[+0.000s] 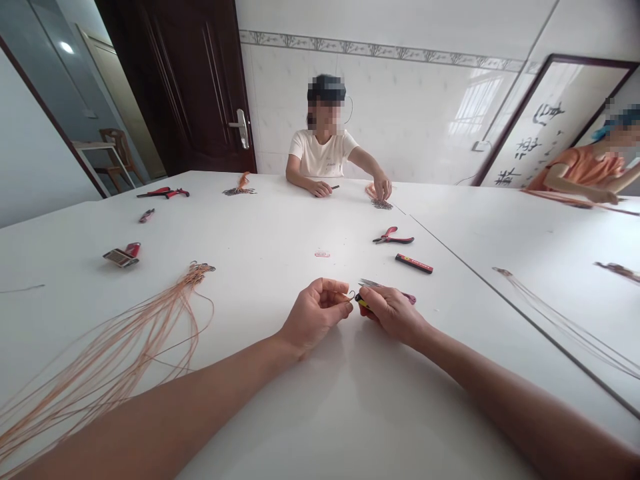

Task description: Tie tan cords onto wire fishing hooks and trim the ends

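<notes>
My left hand (315, 317) pinches the end of a thin cord with a small dark wire loop (351, 295) at its fingertips. My right hand (393, 313) is shut around a small yellow and red lighter (361, 304), mostly hidden by my fingers. Beside that hand, small scissors (373, 284) with pink handles reach past my knuckles, and I cannot tell whether I hold them. A long bundle of tan cords (115, 360) with dark hooks at its tip (203, 268) lies on the white table (280, 230) to my left.
Pliers (393, 237) and a red-black lighter (414, 263) lie ahead. Further left are red-handled pliers (163, 193) and a small box (121, 257). A seated person (324, 150) works across the table, and another in orange (583, 177) sits at the right.
</notes>
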Action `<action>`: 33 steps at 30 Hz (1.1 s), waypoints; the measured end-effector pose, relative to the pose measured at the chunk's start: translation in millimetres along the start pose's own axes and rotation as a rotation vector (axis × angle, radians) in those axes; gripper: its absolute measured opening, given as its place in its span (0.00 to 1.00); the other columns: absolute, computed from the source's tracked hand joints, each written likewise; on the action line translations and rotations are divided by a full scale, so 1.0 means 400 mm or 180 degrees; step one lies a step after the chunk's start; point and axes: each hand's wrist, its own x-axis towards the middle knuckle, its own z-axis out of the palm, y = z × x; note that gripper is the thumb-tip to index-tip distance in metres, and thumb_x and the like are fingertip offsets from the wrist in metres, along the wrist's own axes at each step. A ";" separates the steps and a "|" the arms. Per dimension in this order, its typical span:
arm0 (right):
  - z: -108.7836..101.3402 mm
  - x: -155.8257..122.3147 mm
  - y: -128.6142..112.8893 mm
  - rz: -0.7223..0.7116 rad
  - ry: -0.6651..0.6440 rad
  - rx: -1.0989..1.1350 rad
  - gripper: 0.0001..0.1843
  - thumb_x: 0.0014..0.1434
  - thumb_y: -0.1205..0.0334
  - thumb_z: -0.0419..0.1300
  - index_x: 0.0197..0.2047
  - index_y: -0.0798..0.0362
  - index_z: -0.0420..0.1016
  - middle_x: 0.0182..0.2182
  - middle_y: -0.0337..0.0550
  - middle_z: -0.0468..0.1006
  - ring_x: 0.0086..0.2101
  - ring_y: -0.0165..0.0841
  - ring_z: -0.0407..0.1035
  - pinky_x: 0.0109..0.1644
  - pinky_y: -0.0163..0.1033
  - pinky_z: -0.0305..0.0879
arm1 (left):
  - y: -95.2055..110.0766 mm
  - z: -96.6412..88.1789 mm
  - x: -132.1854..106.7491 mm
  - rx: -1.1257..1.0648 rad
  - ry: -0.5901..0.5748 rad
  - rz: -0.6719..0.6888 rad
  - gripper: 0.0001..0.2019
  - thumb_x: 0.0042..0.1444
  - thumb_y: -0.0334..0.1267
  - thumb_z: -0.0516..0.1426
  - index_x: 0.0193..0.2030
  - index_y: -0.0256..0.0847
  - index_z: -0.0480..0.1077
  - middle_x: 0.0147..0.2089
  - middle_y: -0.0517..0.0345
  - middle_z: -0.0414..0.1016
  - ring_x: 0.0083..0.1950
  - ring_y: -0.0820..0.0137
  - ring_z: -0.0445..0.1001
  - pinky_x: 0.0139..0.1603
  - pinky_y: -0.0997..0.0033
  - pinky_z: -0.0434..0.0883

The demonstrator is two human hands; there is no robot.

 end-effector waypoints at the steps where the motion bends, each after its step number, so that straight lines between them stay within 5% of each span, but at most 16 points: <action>1: 0.001 0.000 0.001 -0.0024 -0.0004 -0.0003 0.21 0.58 0.53 0.40 0.18 0.54 0.58 0.15 0.34 0.58 0.20 0.26 0.52 0.23 0.33 0.46 | 0.000 0.000 0.000 0.0006 -0.0004 -0.0008 0.12 0.44 0.34 0.59 0.38 0.40 0.65 0.30 0.61 0.67 0.33 0.75 0.67 0.35 0.74 0.64; 12: 0.001 0.000 0.011 -0.0440 0.0422 -0.0717 0.24 0.60 0.48 0.38 0.21 0.53 0.57 0.17 0.34 0.60 0.20 0.27 0.55 0.25 0.34 0.46 | 0.005 -0.003 -0.001 0.0011 0.0108 -0.0053 0.11 0.46 0.36 0.58 0.38 0.40 0.65 0.29 0.60 0.66 0.32 0.74 0.66 0.34 0.73 0.63; 19: -0.008 0.009 0.025 -0.1188 0.0587 -0.1510 0.10 0.56 0.56 0.52 0.29 0.51 0.68 0.28 0.41 0.70 0.34 0.34 0.61 0.35 0.39 0.54 | 0.004 -0.004 0.006 0.0026 0.0137 -0.0079 0.11 0.46 0.36 0.58 0.38 0.41 0.65 0.28 0.62 0.66 0.32 0.76 0.65 0.33 0.76 0.63; 22: 0.000 0.002 0.011 -0.1404 0.0718 -0.0954 0.07 0.57 0.64 0.51 0.33 0.50 0.70 0.30 0.40 0.72 0.36 0.33 0.62 0.40 0.39 0.55 | 0.005 -0.005 0.010 0.0041 0.0146 -0.0053 0.11 0.46 0.36 0.58 0.38 0.41 0.65 0.28 0.63 0.65 0.31 0.76 0.64 0.33 0.76 0.62; 27: 0.016 -0.007 -0.014 -0.0976 0.0586 0.0338 0.10 0.57 0.62 0.50 0.26 0.52 0.68 0.24 0.36 0.70 0.27 0.27 0.62 0.29 0.32 0.57 | 0.010 -0.004 0.009 0.0038 0.0066 -0.0001 0.13 0.45 0.37 0.59 0.38 0.41 0.65 0.28 0.63 0.65 0.31 0.75 0.65 0.36 0.74 0.63; 33: 0.025 -0.005 -0.010 -0.0843 0.0640 0.0558 0.08 0.52 0.64 0.52 0.23 0.54 0.64 0.21 0.34 0.67 0.23 0.25 0.58 0.24 0.31 0.53 | 0.015 -0.001 0.005 0.0140 -0.0066 0.0041 0.14 0.45 0.38 0.59 0.40 0.41 0.64 0.28 0.62 0.66 0.33 0.74 0.65 0.39 0.72 0.64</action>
